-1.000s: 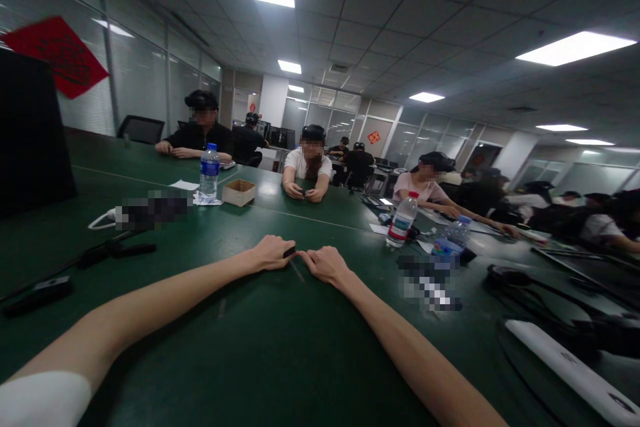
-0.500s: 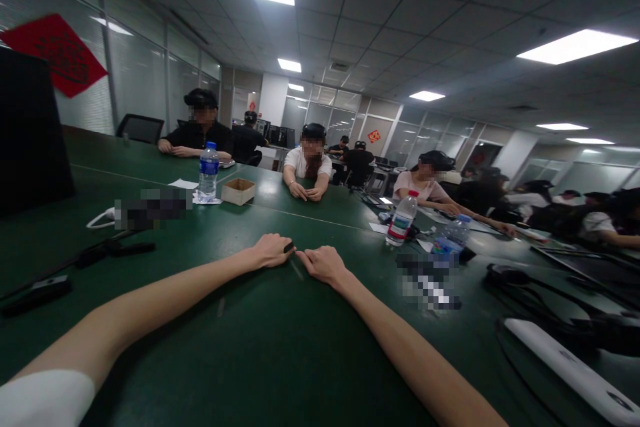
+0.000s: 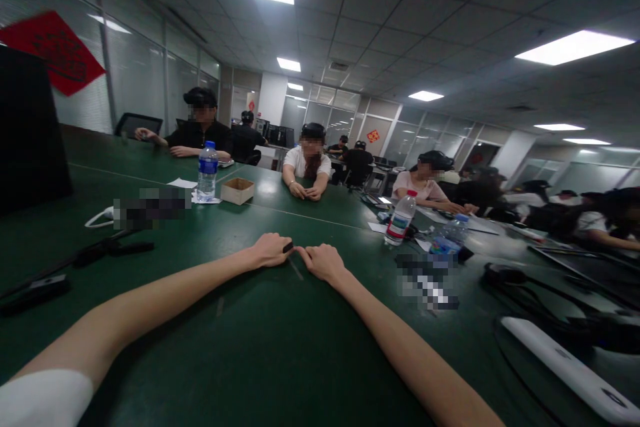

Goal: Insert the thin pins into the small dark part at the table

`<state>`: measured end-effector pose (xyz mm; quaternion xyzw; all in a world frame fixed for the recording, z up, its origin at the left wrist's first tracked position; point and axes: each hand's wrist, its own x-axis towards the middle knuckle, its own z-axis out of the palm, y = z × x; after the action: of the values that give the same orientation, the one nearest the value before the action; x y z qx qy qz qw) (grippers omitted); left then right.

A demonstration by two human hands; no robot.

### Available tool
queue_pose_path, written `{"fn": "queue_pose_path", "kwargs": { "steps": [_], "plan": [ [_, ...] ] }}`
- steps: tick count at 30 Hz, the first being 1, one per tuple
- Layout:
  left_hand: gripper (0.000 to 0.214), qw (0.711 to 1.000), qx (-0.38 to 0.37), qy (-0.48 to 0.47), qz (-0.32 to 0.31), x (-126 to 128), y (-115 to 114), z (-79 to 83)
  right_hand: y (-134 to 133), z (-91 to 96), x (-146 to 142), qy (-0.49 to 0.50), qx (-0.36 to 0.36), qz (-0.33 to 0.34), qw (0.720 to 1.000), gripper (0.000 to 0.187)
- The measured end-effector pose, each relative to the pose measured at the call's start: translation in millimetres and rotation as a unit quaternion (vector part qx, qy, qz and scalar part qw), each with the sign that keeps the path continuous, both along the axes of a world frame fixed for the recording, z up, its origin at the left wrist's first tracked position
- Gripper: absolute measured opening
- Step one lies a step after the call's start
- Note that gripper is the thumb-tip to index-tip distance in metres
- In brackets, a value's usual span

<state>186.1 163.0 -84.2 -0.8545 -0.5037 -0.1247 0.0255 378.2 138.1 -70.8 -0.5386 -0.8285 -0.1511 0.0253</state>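
My left hand (image 3: 271, 250) rests above the green table (image 3: 225, 373), fingers curled in and closed. A small black piece (image 3: 288, 247) shows at its fingertips; whether it is pinched or worn on a finger is hard to make out. Close on its right, my right hand (image 3: 323, 261) is closed too, with a thumb or finger pointing at the black piece and touching or nearly touching it. Anything inside the curled right fingers is hidden. Both forearms stretch forward over the tabletop.
Ahead stand a water bottle (image 3: 207, 173) and an open cardboard box (image 3: 237, 191). On the right are a red-capped bottle (image 3: 400, 219), a blue-capped bottle (image 3: 450, 240), a headset (image 3: 540, 300) and a white device (image 3: 565, 367). Black gear (image 3: 100, 250) lies left. People sit around.
My hands have stayed almost still. The person in black at the back left has moved one hand outward, apart from the other. The person in pink has drawn an outstretched arm back.
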Motion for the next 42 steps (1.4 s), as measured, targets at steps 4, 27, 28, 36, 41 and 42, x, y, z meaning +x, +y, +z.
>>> {"fn": "queue_pose_path", "kwargs": {
  "steps": [4,27,28,36,41,42],
  "plan": [
    [0.057,1.000,0.003,0.004,-0.003,0.3,-0.3,0.2,-1.1,1.3,0.4,0.003,-0.001,0.003,1.000,0.076],
    [0.048,0.992,-0.031,-0.109,-0.061,-3.2,-2.8,6.1,4.1,0.7,5.2,0.023,0.027,0.006,0.999,0.072],
    [0.049,0.989,-0.040,-0.119,-0.080,-4.0,-2.6,6.7,5.2,1.3,6.9,0.021,0.030,0.018,0.999,0.072],
    [0.046,0.978,-0.053,-0.139,-0.146,-8.9,0.5,2.8,11.3,3.4,13.1,-0.019,0.027,0.058,0.998,0.067],
    [0.045,0.980,-0.031,-0.102,-0.166,-9.2,-1.9,2.9,10.6,4.0,11.7,-0.039,0.024,0.039,0.998,0.064],
    [0.045,0.981,-0.029,-0.098,-0.167,-9.0,-2.6,3.5,10.5,4.4,11.7,-0.043,0.020,0.040,0.998,0.065]
  ]
}}
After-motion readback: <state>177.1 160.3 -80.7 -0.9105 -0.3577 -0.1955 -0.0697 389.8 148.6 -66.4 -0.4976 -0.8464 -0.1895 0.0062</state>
